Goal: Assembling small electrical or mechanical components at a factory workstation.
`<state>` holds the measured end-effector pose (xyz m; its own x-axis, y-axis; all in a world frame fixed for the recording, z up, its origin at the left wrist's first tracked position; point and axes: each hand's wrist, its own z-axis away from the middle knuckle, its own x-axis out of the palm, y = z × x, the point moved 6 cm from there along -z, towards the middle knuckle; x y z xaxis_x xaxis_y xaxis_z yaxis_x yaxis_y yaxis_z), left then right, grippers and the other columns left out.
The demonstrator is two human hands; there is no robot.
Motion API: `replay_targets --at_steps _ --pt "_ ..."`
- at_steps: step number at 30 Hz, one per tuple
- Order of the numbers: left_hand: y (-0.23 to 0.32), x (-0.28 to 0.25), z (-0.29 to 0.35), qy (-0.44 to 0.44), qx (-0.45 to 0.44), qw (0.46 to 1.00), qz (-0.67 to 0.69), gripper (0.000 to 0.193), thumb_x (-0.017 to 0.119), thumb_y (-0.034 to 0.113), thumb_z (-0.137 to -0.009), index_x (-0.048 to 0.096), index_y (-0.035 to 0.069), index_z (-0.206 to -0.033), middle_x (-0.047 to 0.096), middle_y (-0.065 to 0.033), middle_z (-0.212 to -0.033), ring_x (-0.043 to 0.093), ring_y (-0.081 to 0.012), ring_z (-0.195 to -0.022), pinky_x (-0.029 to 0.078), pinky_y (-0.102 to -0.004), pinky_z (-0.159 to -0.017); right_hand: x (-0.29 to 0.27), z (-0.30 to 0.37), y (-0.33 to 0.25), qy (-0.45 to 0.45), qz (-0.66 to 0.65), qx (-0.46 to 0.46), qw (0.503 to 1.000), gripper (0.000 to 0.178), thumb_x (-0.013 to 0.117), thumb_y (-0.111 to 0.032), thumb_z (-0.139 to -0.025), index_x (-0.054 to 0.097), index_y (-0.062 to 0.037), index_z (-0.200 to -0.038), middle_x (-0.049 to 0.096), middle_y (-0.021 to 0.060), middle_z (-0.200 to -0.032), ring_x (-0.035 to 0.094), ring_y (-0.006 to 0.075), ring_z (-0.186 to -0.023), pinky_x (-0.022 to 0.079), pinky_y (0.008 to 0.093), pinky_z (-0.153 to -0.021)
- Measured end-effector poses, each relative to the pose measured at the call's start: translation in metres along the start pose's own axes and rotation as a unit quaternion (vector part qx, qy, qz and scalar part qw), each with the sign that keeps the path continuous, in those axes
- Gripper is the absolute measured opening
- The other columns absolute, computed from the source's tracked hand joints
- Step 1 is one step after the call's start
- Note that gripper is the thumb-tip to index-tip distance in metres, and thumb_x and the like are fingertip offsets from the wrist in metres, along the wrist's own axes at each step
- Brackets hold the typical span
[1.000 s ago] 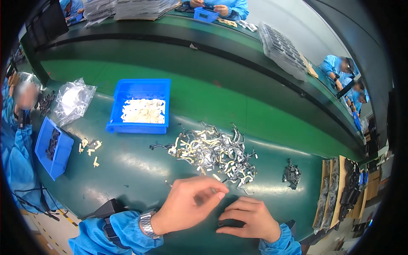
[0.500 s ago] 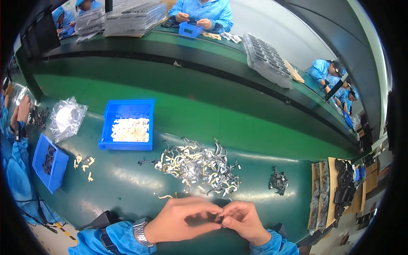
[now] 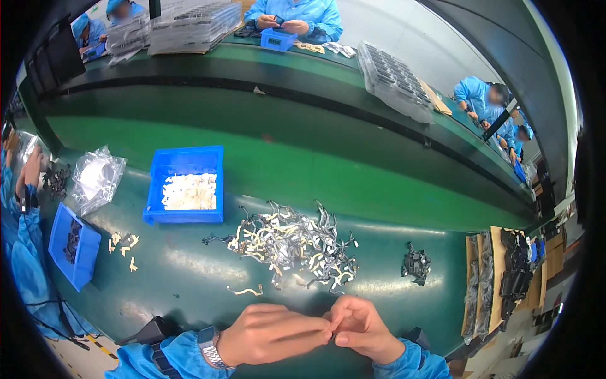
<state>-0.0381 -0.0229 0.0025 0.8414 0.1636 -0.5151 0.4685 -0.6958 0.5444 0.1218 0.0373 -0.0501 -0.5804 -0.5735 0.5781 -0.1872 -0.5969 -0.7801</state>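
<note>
My left hand, with a metal watch on its wrist, reaches in from the left with thumb and fingers pinched together. Against its fingertips my right hand is closed in a pinch too. A sliver of a small dark part shows between the fingertips; the fingers hide most of it, so its kind is unclear. Just beyond the hands lies a loose heap of thin black, white and yellowish flex cables. One pale strip rests apart from the heap, near my left hand.
A blue bin holds many whitish pieces. Farther left are a smaller blue bin with dark parts, scattered cream pieces and a clear bag. Black parts and cardboard trays lie right. Co-workers sit left and across.
The gap between my left thumb and fingers has narrowed, and that hand has flattened. My right fingers have curled more tightly. The view has shifted slightly.
</note>
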Motion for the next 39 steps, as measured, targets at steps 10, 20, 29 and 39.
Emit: replay_targets --at_steps 10,20,29,39 --pt "0.034 -0.016 -0.011 0.022 0.157 0.985 -0.060 0.022 0.069 0.010 -0.067 0.072 0.002 -0.088 0.070 -0.0112 -0.101 0.065 -0.0193 -0.075 0.048 -0.0258 -0.057 0.017 0.004 0.011 -0.050 -0.096 0.140 0.984 0.038 0.079 -0.003 -0.074 0.051 -0.0086 -0.098 0.057 0.0022 -0.086 0.055 0.0166 -0.086 0.041 0.0295 -0.074" --pt "0.038 -0.012 -0.008 0.050 0.179 0.980 -0.075 0.022 0.070 0.010 -0.065 0.073 0.003 -0.086 0.071 -0.0094 -0.098 0.064 -0.0180 -0.074 0.045 -0.0269 -0.056 0.000 0.009 0.021 -0.045 -0.079 0.088 0.992 0.030 0.071 -0.023 -0.092 0.051 -0.0052 -0.104 0.062 0.0083 -0.094 0.056 0.0169 -0.078 0.044 0.0313 -0.070" --pt "0.019 -0.008 -0.017 0.054 0.039 0.998 0.018 0.023 0.077 0.007 -0.070 0.074 0.004 -0.093 0.071 -0.0100 -0.096 0.070 -0.0234 -0.079 0.053 -0.0310 -0.063 0.017 0.011 -0.038 -0.063 0.312 -0.231 0.920 0.022 0.080 0.008 -0.076 0.072 0.0046 -0.096 0.072 0.0197 -0.100 0.070 0.0297 -0.093 0.055 0.0395 -0.081" --pt "-0.003 -0.022 0.002 0.130 -0.188 0.972 0.058 0.020 0.076 0.002 -0.079 0.071 0.003 -0.099 0.067 -0.0117 -0.102 0.068 -0.0267 -0.082 0.056 -0.0323 -0.069 -0.089 0.053 -0.136 0.398 0.666 -0.326 0.541 0.016 0.076 -0.007 -0.077 0.076 -0.0086 -0.093 0.074 0.0091 -0.089 0.069 0.0269 -0.084 0.054 0.0377 -0.077"
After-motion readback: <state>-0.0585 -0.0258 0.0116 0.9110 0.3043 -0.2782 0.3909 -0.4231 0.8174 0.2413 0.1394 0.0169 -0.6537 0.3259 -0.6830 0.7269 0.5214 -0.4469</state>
